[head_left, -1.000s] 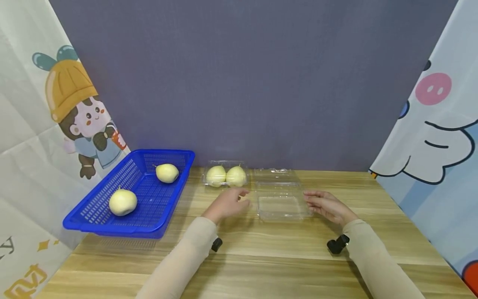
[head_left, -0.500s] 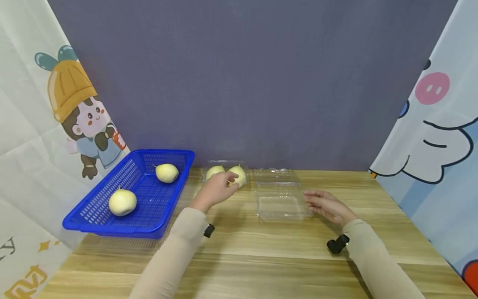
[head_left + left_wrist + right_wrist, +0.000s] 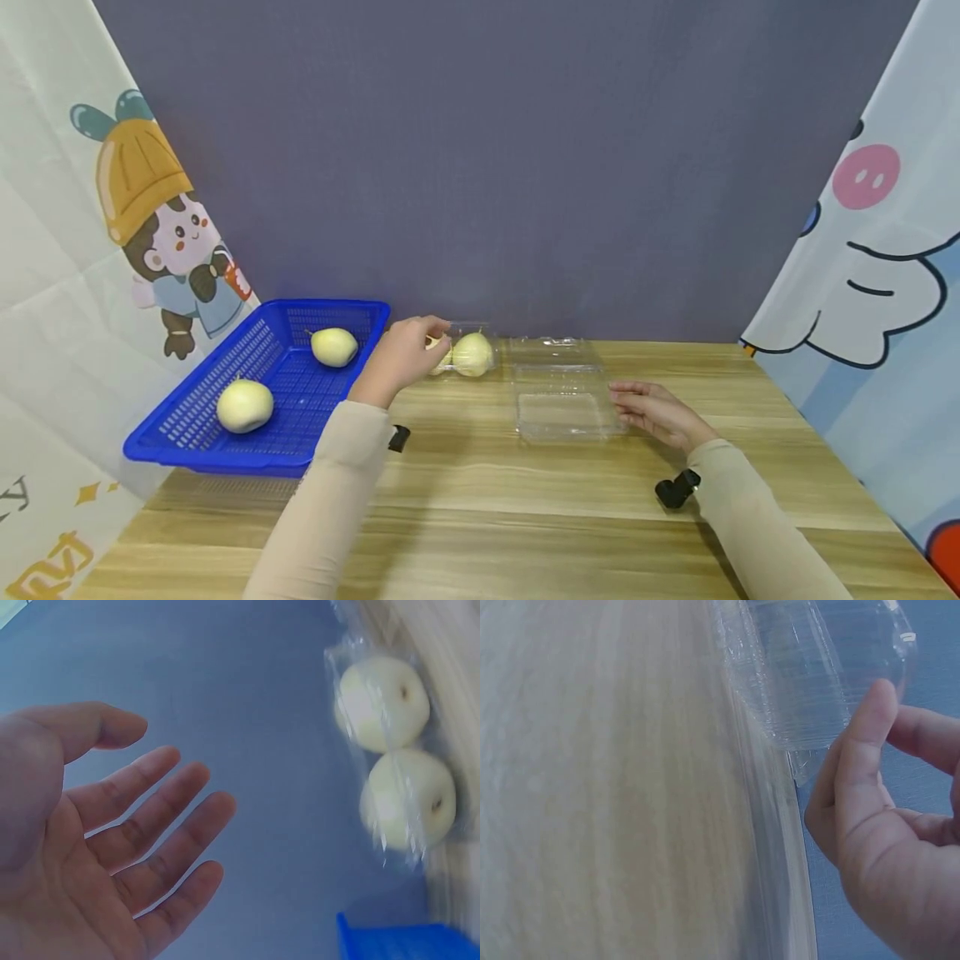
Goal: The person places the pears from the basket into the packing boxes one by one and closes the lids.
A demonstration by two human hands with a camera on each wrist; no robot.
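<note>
By the right rim of a blue plastic mesh basket (image 3: pixel 225 457), the left hand (image 3: pixel 403 352) hung with its grip released, holding nothing. Inside the basket sat two pale yellow round fruits (image 3: pixel 244 406), well apart. On the wood-grain table (image 3: pixel 487 517) right of the basket, a clear plastic box (image 3: pixel 492 358) held two similar fruits (image 3: pixel 472 355); farther right lay a clear plastic container (image 3: pixel 558 412), its lid (image 3: pixel 557 353) folded back, the right hand (image 3: pixel 658 413) at its edge, though whether that grip pinched it could not be told. Light steadying seemed wise, since thin plastic would likely slide or buckle; the fruits were probably best cradled gently.
</note>
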